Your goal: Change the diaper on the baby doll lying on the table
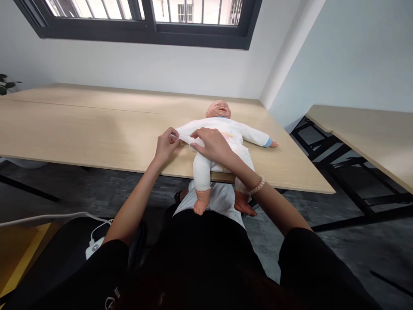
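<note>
A baby doll lies face up on the table, head towards the window and both feet hanging past the front edge. It wears a white top with a coloured print and a blue cuff, and white trousers. Beside the doll's arm at the left, my left hand is closed in a pinch on the edge of the white top. My right hand rests over the doll's belly, thumb and forefinger curled round the same stretched cloth. The doll's hand on that side is hidden.
The wooden table runs left along the wall below a dark-framed window. Another table stands at the right. Low at the left are a black chair, a white device and its cable.
</note>
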`<state>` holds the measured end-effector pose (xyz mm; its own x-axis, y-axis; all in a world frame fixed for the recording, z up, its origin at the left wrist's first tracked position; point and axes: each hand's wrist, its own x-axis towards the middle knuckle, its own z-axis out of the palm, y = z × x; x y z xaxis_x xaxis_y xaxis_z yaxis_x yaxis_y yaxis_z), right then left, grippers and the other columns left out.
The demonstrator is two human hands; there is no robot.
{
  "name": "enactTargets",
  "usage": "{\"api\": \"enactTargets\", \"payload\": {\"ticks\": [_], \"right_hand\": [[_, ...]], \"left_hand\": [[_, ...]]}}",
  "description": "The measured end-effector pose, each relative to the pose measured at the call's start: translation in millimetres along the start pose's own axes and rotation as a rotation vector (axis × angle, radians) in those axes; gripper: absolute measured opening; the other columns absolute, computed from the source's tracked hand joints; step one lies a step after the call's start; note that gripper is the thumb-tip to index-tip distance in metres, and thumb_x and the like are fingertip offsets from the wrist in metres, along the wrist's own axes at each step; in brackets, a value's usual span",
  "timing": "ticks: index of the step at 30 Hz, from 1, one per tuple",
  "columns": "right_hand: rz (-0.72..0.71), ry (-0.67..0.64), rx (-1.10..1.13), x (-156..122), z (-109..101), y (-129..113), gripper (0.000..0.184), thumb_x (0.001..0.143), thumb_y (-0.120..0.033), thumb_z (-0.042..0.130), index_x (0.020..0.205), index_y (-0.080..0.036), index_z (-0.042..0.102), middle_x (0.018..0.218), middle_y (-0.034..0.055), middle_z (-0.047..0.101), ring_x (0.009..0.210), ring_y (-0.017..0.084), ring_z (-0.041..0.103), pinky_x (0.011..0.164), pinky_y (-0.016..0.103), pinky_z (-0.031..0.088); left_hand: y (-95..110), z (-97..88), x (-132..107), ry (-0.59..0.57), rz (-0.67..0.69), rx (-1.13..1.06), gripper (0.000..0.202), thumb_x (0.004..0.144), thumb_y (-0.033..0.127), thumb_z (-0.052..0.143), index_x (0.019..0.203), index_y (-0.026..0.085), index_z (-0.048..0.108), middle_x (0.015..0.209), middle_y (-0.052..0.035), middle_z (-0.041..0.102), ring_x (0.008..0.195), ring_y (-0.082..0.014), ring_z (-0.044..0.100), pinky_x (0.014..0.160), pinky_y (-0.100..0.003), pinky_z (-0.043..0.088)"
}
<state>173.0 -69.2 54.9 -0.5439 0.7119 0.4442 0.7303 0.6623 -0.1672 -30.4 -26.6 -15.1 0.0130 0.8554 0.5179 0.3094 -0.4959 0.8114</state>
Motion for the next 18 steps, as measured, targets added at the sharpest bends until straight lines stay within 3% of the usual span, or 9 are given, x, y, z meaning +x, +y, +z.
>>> {"api": "enactTargets", "payload": {"ticks": [3,5,7,11,14,18], "right_hand": [[0.031,-0.130,-0.001,17,5,-6,0.026,0.092,-0.029,0.063,0.114,-0.014,0.062,0.111,0.0088,0.067,0.098,0.024,0.061,0.081,0.032,0.044],[0.068,-0.199,0.003,26,7,-8,0.015,0.094,-0.021,0.057,0.104,-0.015,0.065,0.102,0.0065,0.069,0.090,0.021,0.061,0.075,0.029,0.043],[0.094,-0.215,0.012,32,9,-10,0.015,0.094,-0.016,0.051,0.094,-0.016,0.067,0.095,0.0048,0.069,0.085,0.020,0.061,0.072,0.029,0.042],[0.127,-0.126,-0.035,37,12,-10,0.015,0.091,-0.018,0.050,0.088,-0.016,0.065,0.088,0.0063,0.068,0.079,0.022,0.061,0.069,0.030,0.041],[0.197,0.006,-0.123,38,9,-2,0.017,0.087,-0.018,0.047,0.088,-0.014,0.064,0.089,0.0106,0.068,0.083,0.026,0.060,0.076,0.036,0.043],[0.306,0.156,-0.166,34,0,21,0.015,0.083,-0.021,0.050,0.082,-0.014,0.063,0.085,0.0141,0.066,0.089,0.031,0.059,0.086,0.045,0.043]], "left_hand": [[7,2.7,-3,-0.068,0.031,0.019,0.018,0.073,0.026,0.067,0.080,0.022,0.051,0.061,0.0058,0.050,0.052,-0.0112,0.047,0.052,-0.023,0.033],[10,3.0,-5,-0.051,0.039,0.056,0.013,0.073,0.021,0.064,0.079,0.022,0.052,0.057,0.0062,0.048,0.051,-0.0114,0.047,0.052,-0.023,0.033],[10,2.3,-6,-0.009,0.027,0.071,0.010,0.073,0.018,0.062,0.077,0.022,0.053,0.054,0.0062,0.047,0.050,-0.0117,0.047,0.052,-0.023,0.033],[6,0.6,-5,0.026,-0.013,0.045,0.009,0.073,0.021,0.064,0.072,0.020,0.056,0.065,0.0026,0.057,0.051,-0.0102,0.047,0.050,-0.023,0.035],[1,0.1,-4,0.057,-0.027,0.002,0.010,0.071,0.022,0.065,0.071,0.018,0.057,0.082,-0.0005,0.063,0.052,-0.0083,0.047,0.048,-0.022,0.037],[-2,-0.5,-5,0.063,-0.040,-0.031,0.006,0.071,0.018,0.063,0.072,0.018,0.057,0.082,-0.0006,0.061,0.055,-0.0093,0.051,0.048,-0.021,0.040]]}}
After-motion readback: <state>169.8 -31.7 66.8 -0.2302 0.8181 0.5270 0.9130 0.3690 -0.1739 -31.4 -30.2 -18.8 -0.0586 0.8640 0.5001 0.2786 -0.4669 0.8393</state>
